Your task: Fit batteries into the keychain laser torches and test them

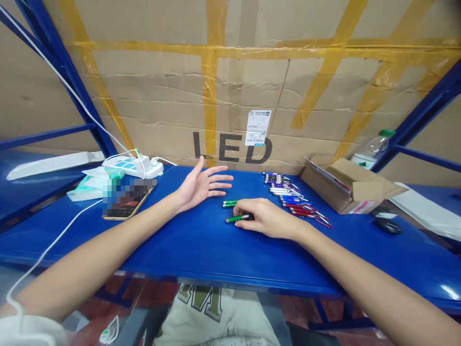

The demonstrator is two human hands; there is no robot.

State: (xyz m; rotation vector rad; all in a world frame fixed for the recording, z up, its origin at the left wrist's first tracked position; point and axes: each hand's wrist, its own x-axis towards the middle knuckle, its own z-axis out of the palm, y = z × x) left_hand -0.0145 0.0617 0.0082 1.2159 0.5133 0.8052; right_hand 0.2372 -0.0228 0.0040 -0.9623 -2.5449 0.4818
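Note:
My left hand (pixel 201 186) is held above the blue tabletop with its fingers spread and nothing in it. My right hand (pixel 265 217) rests low over the table, thumb and fingers closed around a green pen-like keychain light (pixel 236 218). Just behind lies a second green pen-like light (pixel 230 203), partly covered by the right hand's fingers; whether they touch it I cannot tell. Beyond the right wrist runs a row of several similar lights with clips, among them red lights (pixel 300 211), blue lights (pixel 291 199), silver lights (pixel 283 191) and dark ones (pixel 275 178).
An opened cardboard box (pixel 345 185) stands at the right, beside a black mouse (pixel 387 226) and a plastic bottle (pixel 374 146). Left are a phone (pixel 126 204), a tissue pack (pixel 95 185) and a white power strip (pixel 139 166). A large taped carton (pixel 162 105) walls the back.

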